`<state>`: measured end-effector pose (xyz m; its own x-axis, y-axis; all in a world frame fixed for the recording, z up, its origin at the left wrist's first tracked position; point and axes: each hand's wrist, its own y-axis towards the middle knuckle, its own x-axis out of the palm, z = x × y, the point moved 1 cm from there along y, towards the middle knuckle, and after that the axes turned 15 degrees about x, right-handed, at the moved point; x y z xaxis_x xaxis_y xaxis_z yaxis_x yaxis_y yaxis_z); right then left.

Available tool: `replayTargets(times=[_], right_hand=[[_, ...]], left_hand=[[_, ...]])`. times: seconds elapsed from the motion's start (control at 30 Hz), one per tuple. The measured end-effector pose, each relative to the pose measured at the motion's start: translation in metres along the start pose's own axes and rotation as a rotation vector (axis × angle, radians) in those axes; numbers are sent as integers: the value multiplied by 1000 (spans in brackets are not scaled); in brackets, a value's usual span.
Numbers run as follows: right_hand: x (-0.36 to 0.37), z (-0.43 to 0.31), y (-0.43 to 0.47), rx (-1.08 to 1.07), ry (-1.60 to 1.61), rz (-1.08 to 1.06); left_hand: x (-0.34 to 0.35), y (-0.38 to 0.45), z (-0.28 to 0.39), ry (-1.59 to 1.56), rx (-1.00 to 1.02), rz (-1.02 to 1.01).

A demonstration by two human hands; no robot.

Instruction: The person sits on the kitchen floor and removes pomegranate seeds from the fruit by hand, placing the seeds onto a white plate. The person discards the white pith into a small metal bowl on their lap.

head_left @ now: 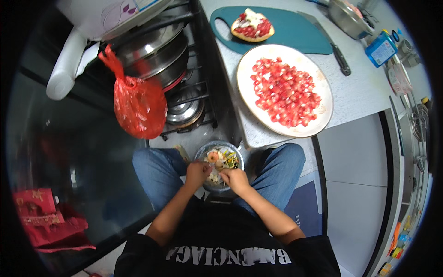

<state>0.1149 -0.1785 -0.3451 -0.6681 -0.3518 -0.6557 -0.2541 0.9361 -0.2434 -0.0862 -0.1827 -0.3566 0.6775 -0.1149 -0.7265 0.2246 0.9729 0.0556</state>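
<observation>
My left hand [198,173] and my right hand [236,180] are over a round waste bin [241,160] between my knees. Fingers of both hands are curled inward and come close together above the bin. It is too small and blurred to tell whether anything is between the fingertips. Inside the bin lie food scraps [229,159], among them a pale orange round peel piece and greenish-yellow bits. Beyond my hands, a white oval dish [246,98] on the counter holds loose red pomegranate seeds [285,91]. Behind it, a partly seeded pomegranate piece [252,29] rests on a teal cutting board [290,31].
A kitchen knife [341,59] lies partly on the board, its black handle over the counter [363,90]. Left are a knotted red plastic bag [140,107], stacked metal pans [152,48] and a gas stove [187,107]. A metal bowl [347,20] and blue bottle [380,48] stand far right.
</observation>
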Motion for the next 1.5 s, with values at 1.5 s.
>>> replayTargets(times=[1.5], right_hand=[[-355,-180,52,-419,-245,494]], left_hand=[[-29,-6,35,-188,279,64]])
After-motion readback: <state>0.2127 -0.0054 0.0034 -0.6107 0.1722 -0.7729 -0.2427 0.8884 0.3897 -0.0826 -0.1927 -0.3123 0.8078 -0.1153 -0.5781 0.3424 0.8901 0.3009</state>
